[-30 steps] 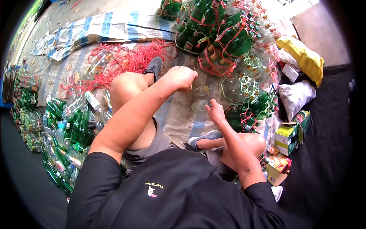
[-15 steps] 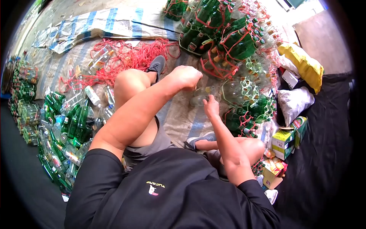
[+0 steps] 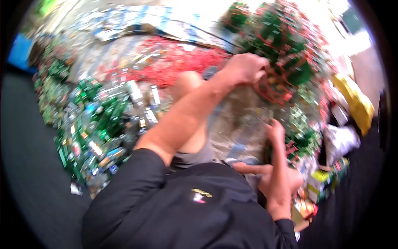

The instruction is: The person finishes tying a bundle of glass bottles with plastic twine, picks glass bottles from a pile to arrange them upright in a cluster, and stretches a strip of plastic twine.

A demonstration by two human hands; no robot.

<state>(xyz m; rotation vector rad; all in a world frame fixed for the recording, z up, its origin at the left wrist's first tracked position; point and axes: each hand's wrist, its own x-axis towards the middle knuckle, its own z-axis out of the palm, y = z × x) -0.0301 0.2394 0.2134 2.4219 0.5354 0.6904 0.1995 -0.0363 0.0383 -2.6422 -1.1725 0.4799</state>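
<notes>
My left hand (image 3: 248, 68) is closed with its fingers curled in, held above the floor sheet by a bundle of bottles tied with red string (image 3: 273, 85). What it grips, if anything, is lost in the blur. Lower and to the right, my right hand (image 3: 275, 130) is closed, thumb up, at the side of some clear bottles (image 3: 253, 119). Its inner fingers are hidden, and I cannot make out what is in them. Large green bottles (image 3: 300, 72) in red string stand stacked beyond my left hand.
Loose green and clear bottles (image 3: 103, 120) lie heaped on the left. Tangled red string (image 3: 182, 62) covers part of the striped sheet (image 3: 174, 15) ahead. To the right are a yellow sack (image 3: 354, 101), a white bag (image 3: 340, 143) and cardboard boxes (image 3: 319, 184).
The view has swung left, blurring the scene and shifting it rightward. My left hand has moved up and away from the clear bottles; my right hand stays beside them.
</notes>
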